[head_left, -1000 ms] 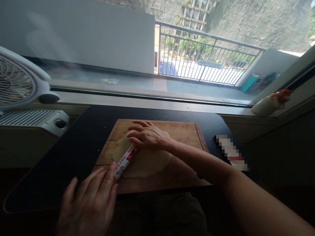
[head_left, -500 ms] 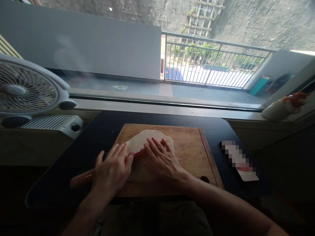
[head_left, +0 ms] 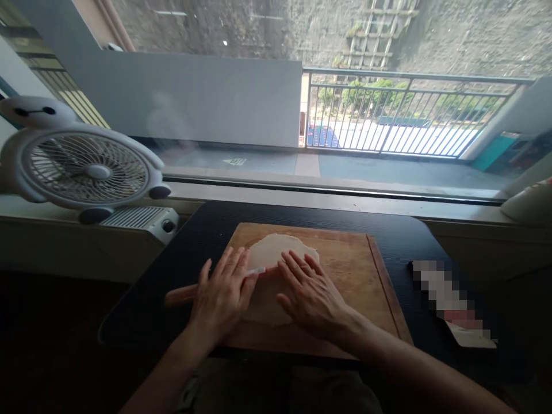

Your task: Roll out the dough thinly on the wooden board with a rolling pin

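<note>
A wooden rolling pin (head_left: 183,295) lies at a slant across a flat sheet of pale dough (head_left: 278,246) on a wooden cutting board (head_left: 345,270). My left hand (head_left: 222,293) rests palm down over the pin's left part, fingers stretched out and slightly apart. The pin's left end sticks out past this hand, beyond the board. Over the right part of the pin, my right hand (head_left: 310,290) is laid flat with its fingers extended; the pin's right end is hidden beneath it. A white and red label on the pin shows between my hands.
The board sits on a dark table (head_left: 207,230) against a window sill. At the left stands a white fan (head_left: 97,169) with a character-shaped head. A blurred-out flat item (head_left: 448,299) lies at the table's right. Outside the window is a metal railing (head_left: 388,115).
The view has turned left, so more of the fan shows. The rolling pin has turned on the dough, showing more of its white label, and lies at a flatter angle. Both hands stay on it.
</note>
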Demonstrator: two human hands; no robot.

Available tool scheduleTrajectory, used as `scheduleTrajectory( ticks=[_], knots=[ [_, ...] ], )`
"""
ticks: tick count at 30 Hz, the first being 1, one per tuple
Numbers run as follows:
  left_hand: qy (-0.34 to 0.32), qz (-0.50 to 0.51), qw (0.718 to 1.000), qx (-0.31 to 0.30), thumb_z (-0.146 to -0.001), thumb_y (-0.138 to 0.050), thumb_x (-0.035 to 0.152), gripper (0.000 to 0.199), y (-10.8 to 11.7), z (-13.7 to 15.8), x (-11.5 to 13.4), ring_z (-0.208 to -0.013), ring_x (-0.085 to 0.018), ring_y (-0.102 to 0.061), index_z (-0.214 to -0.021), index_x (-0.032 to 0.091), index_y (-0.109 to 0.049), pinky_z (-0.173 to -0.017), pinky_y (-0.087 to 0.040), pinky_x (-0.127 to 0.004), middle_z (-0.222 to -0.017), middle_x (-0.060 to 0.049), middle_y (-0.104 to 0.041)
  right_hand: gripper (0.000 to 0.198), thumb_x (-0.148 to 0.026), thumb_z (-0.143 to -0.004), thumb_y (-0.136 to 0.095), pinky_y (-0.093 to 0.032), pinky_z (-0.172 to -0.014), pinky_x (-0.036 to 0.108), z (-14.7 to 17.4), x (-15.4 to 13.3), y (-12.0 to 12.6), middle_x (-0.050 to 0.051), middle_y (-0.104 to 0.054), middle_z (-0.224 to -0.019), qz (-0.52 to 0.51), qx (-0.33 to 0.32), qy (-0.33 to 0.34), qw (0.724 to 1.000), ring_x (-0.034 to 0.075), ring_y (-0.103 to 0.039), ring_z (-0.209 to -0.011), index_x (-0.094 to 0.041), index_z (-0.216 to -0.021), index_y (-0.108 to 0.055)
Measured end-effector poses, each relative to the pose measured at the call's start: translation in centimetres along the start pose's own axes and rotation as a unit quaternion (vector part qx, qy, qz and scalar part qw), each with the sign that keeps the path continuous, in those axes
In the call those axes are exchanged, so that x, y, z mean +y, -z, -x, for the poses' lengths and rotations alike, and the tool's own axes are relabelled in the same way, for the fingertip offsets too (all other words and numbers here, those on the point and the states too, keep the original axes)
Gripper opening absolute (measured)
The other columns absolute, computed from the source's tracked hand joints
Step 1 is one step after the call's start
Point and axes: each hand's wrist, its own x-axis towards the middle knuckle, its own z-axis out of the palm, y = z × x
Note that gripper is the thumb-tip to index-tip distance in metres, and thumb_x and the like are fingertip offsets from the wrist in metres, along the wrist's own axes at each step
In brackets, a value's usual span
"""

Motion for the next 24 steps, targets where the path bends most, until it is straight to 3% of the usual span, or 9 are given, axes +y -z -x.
scheduleTrajectory(
  ticks=[3, 6, 8, 10, 14, 17, 21, 24],
  knots=[
    [0.043, -0.006, 0.999, 0.009, -0.093, -0.021, 0.042, 0.054, -0.5, -3.3, -0.8, -0.138, -0.025, -0.025, -0.136, 0.018, -0.044, -0.112, -0.012, -0.053, -0.146, -0.008, -0.039, 0.055, -0.047, -0.095, -0.035, -0.018, -0.111, 0.044, -3.4, 1.2, -0.8, 0.014, -0.036, -0.146, 0.009, 0.009, -0.062, 0.998, 0.025, -0.022, -0.139, -0.012, -0.137, -0.04],
    [0.108, 0.016, 0.994, -0.03, -0.094, -0.019, 0.044, 0.055, -0.9, -8.2, -2.0, -0.138, -0.026, -0.026, -0.134, 0.018, -0.047, -0.109, -0.016, -0.057, -0.145, -0.009, -0.04, 0.048, -0.047, -0.096, -0.032, -0.025, -0.107, 0.046, -8.5, 2.5, -1.5, 0.014, -0.042, -0.141, 0.022, 0.007, -0.145, 0.989, 0.028, -0.027, -0.135, -0.013, -0.122, -0.054],
    [0.123, 0.034, 0.99, -0.053, -0.094, -0.019, 0.045, 0.056, -0.8, -9.5, -2.0, -0.137, -0.027, -0.028, -0.133, 0.016, -0.048, -0.107, -0.02, -0.058, -0.144, -0.009, -0.041, 0.044, -0.045, -0.096, -0.032, -0.028, -0.104, 0.046, -9.7, 2.9, -1.3, 0.014, -0.046, -0.137, 0.027, 0.006, -0.157, 0.987, 0.027, -0.031, -0.133, -0.015, -0.114, -0.058],
    [0.103, 0.036, 0.993, -0.037, -0.094, -0.02, 0.044, 0.054, -0.7, -8.1, -1.6, -0.137, -0.027, -0.029, -0.132, 0.017, -0.049, -0.107, -0.021, -0.058, -0.143, -0.01, -0.043, 0.039, -0.043, -0.096, -0.035, -0.028, -0.104, 0.044, -8.3, 2.6, -0.9, 0.012, -0.05, -0.134, 0.02, 0.021, -0.122, 0.992, 0.026, -0.033, -0.131, -0.017, -0.115, -0.057],
    [-0.015, 0.017, 0.999, 0.047, -0.094, -0.028, 0.04, 0.05, -0.9, -0.3, -0.8, -0.138, -0.025, -0.026, -0.135, 0.017, -0.045, -0.112, -0.014, -0.053, -0.143, -0.009, -0.043, 0.031, -0.026, -0.093, -0.045, -0.024, -0.108, 0.043, -1.5, 1.1, 0.1, 0.008, -0.053, -0.129, -0.029, 0.048, -0.018, 0.998, 0.022, -0.038, -0.126, -0.021, -0.123, -0.05],
    [-0.033, 0.013, 0.995, 0.088, -0.093, -0.034, 0.036, 0.053, -1.1, 4.2, -1.8, -0.138, -0.025, -0.027, -0.141, 0.014, -0.034, -0.113, -0.014, -0.051, -0.145, -0.01, -0.04, 0.029, -0.018, -0.092, -0.046, -0.029, -0.106, 0.041, 1.8, 0.4, 0.6, 0.006, -0.058, -0.117, -0.07, 0.039, -0.01, 0.997, 0.019, -0.049, -0.11, -0.022, -0.121, -0.05],
    [-0.016, 0.009, 0.996, 0.089, -0.093, -0.034, 0.036, 0.051, -0.5, 4.3, -2.6, -0.136, -0.029, -0.03, -0.138, 0.013, -0.039, -0.11, -0.018, -0.055, -0.143, -0.011, -0.043, 0.015, -0.022, -0.091, -0.05, -0.042, -0.089, 0.037, 3.1, 1.4, 1.4, 0.004, -0.06, -0.1, -0.087, 0.017, -0.038, 0.995, 0.02, -0.051, -0.093, -0.022, -0.105, -0.056],
    [-0.051, 0.022, 0.997, 0.05, -0.094, -0.032, 0.038, 0.05, 0.0, 1.4, -0.2, -0.137, -0.028, -0.029, -0.137, 0.015, -0.042, -0.111, -0.018, -0.053, -0.144, -0.009, -0.042, 0.017, -0.022, -0.091, -0.051, -0.044, -0.084, 0.036, 5.0, 3.8, 2.6, 0.004, -0.06, -0.1, -0.066, 0.031, -0.077, 0.994, 0.02, -0.051, -0.093, -0.023, -0.107, -0.057]
  ],
)
